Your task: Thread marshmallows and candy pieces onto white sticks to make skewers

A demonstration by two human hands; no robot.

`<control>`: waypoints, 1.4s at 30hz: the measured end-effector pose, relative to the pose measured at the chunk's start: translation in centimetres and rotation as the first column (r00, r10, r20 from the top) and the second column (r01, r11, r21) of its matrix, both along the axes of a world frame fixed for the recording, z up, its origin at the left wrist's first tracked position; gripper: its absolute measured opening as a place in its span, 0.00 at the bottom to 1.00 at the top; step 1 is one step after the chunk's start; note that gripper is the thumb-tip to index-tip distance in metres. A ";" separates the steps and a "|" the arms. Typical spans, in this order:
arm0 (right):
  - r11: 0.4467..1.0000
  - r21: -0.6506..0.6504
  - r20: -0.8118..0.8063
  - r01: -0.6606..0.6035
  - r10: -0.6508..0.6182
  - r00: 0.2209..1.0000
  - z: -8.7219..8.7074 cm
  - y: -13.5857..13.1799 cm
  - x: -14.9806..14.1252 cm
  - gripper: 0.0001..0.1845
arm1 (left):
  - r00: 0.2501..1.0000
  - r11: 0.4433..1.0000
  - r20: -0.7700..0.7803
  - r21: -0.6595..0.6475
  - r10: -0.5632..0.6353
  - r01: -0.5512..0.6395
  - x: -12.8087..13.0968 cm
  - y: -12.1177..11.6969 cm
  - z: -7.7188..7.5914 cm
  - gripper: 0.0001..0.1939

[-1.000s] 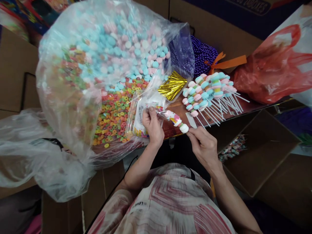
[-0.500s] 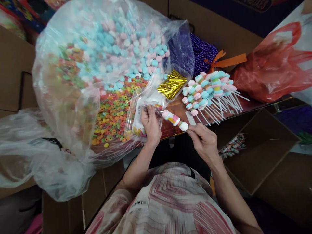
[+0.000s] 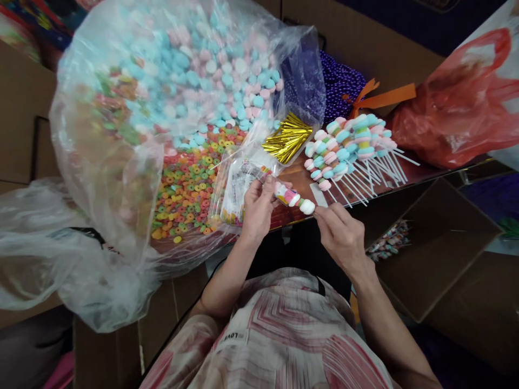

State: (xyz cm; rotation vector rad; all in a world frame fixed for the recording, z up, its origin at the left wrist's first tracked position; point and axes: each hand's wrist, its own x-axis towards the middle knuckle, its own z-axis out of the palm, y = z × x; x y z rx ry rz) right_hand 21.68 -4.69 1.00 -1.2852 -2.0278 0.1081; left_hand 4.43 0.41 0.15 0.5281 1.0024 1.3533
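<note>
Candy skewer (image 3: 295, 200) is pinched by the right hand (image 3: 339, 232), its wrapper (image 3: 286, 194) seemingly clamped in the left hand (image 3: 258, 209).

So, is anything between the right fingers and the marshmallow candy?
Nothing visible: the right fingers are at the marshmallow candy's bare white end. A printed clear wrapper covers its other end, with the left fingers on it.

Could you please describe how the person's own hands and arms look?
Both the left hand and right hand are ungloved, with no ring or watch visible. The forearms are bare. The left sleeve is pale with pinkish-red streaks, like the shirt, which carries small "LOVE" lettering.
</note>
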 end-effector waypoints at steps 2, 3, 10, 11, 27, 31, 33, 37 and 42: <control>0.997 0.071 0.074 0.037 -0.043 0.996 -0.3 0.0 0.1 0.08 | 1.000 1.000 0.015 -0.007 -0.008 0.008 -0.2 0.1 0.0 0.24; 0.995 0.087 0.090 0.051 -0.058 0.994 -0.4 0.0 0.0 0.09 | 1.000 1.000 0.014 -0.001 -0.003 0.003 -0.1 0.1 0.0 0.24; 1.000 -0.024 -0.068 0.018 -0.020 0.997 -0.5 0.2 -2.4 0.11 | 0.999 0.998 -0.015 0.051 -0.028 0.029 0.8 -0.8 0.2 0.24; 0.999 -0.051 -0.121 0.009 -0.015 0.993 -0.4 0.3 -2.7 0.11 | 0.999 0.999 -0.005 0.036 -0.038 0.038 0.8 -0.8 0.2 0.24; 0.918 -0.395 -0.495 -0.035 -0.180 0.850 -0.8 0.1 -4.6 0.12 | 0.995 0.996 0.042 0.017 -0.091 0.091 1.4 -1.2 0.1 0.23; 0.832 -0.533 -0.500 -0.156 -0.160 0.851 -0.5 -0.7 -3.4 0.13 | 0.996 0.997 0.026 0.011 -0.081 0.081 0.5 -0.6 0.0 0.25; 0.791 -0.579 -0.529 -0.195 -0.183 0.829 -0.5 -1.1 -2.9 0.14 | 0.994 0.994 0.030 0.025 -0.106 0.105 0.5 -0.7 -0.1 0.24; 0.811 -0.544 -0.594 -0.216 -0.190 0.782 -0.6 -0.9 -3.6 0.16 | 0.990 0.992 0.059 0.013 -0.126 0.126 1.4 -1.3 -0.3 0.21; 0.816 -0.527 -0.626 -0.238 -0.183 0.758 -0.5 0.1 -5.1 0.17 | 0.994 0.992 -0.021 0.061 -0.107 0.108 0.8 -1.8 -0.4 0.18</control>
